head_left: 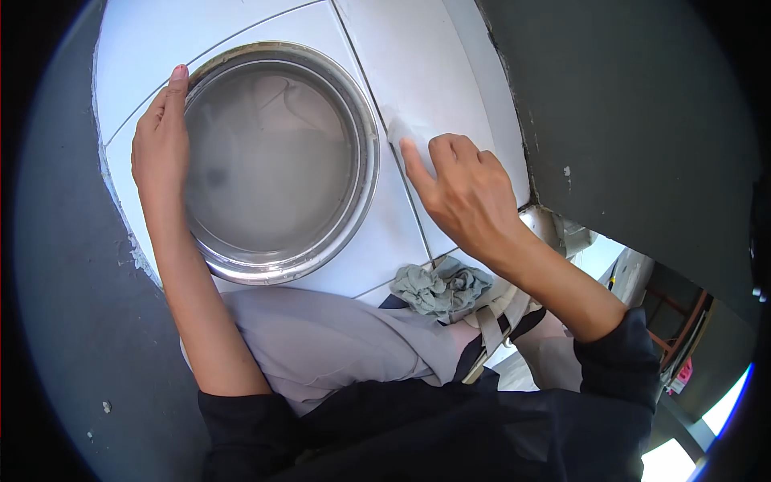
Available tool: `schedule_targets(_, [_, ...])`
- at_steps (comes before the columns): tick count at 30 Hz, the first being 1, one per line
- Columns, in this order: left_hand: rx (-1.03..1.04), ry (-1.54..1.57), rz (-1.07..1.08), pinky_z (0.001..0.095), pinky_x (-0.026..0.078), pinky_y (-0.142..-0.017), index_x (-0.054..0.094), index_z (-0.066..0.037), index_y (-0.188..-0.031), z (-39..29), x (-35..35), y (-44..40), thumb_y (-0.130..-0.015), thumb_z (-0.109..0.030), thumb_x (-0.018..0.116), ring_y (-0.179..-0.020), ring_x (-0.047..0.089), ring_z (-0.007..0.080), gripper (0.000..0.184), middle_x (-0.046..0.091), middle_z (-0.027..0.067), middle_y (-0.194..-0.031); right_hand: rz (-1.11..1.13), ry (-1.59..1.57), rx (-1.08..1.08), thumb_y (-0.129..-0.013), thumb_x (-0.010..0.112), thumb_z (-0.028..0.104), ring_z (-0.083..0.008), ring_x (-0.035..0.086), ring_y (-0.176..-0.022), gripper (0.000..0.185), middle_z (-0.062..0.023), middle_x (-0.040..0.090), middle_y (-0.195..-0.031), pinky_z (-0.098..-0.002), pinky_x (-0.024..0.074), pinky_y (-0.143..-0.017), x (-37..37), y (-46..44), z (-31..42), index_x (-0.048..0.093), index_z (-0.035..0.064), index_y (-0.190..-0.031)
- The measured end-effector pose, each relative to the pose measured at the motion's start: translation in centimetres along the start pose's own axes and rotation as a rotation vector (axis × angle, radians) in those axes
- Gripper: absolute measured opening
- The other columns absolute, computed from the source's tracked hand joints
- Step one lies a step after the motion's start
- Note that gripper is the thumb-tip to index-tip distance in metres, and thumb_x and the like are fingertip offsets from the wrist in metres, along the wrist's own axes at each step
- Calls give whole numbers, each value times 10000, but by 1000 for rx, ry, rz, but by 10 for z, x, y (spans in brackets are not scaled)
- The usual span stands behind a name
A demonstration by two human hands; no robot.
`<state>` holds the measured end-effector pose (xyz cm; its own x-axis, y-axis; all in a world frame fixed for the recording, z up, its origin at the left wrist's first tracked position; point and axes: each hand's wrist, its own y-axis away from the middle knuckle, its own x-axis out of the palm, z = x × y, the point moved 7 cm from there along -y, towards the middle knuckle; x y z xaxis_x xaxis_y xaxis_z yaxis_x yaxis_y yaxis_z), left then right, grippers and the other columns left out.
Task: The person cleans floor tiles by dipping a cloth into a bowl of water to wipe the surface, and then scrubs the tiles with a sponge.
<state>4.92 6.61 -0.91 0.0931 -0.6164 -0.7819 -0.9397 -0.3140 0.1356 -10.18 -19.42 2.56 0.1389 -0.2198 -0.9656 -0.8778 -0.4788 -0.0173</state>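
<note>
A round, shiny metal pot (365,201) holds cloudy greyish water, seen from above. My left hand (161,140) grips the pot's left rim, its fingers lying along the outer side. To the right of the pot, my right hand (470,189) is closed over the white tiles, fingers curled under and one finger pointing forward. A pale, translucent patch shows beside that fingertip; whatever the hand holds is hidden beneath it. A crumpled grey-green cloth (440,287) lies below the right hand, close to my sandalled foot.
White floor tiles (409,48) with dark joints lie under the pot. A dark grey wall (634,120) borders them on the right, and a grey surface (64,265) runs along the left. Metal vessels (544,225) stand behind my right forearm. My bent leg (321,337) is just below the pot.
</note>
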Motion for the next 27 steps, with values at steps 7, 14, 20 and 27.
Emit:
schedule_targets(7, [11,13,-2,389,371,-1038,674,-117,-1190,-3,-1,3,-857,-695,448,-1217,542,290,704,642,121,-1219,-18,213,-109,-727,632,80,-204,551,-702,153,-119,579,-743,-260,423,-481,8,-16,2,651,13,-863])
schedule_targets(14, [1,13,19,389,380,-1026,680,-126,-1182,1,2,-2,-857,-698,444,-1192,558,288,699,650,117,-1202,-3,165,-140,-704,633,76,-201,548,-670,118,-145,604,-766,-257,412,-466,7,-19,2,631,2,-797])
schedule_targets(20, [5,17,6,385,377,-1027,680,-122,-1180,-4,-1,4,-857,-701,441,-1180,565,288,705,654,118,-1194,-50,207,-146,-699,639,81,-200,549,-665,116,-133,601,-749,-256,397,-457,3,-12,9,630,-3,-779])
schedule_targets(27, [16,21,8,398,375,-1032,673,-119,-1192,1,2,-2,-859,-698,442,-1207,548,295,707,647,122,-1208,-1,169,-69,-718,631,81,-209,551,-669,137,-168,616,-782,-269,398,-451,14,-33,1,648,-6,-822])
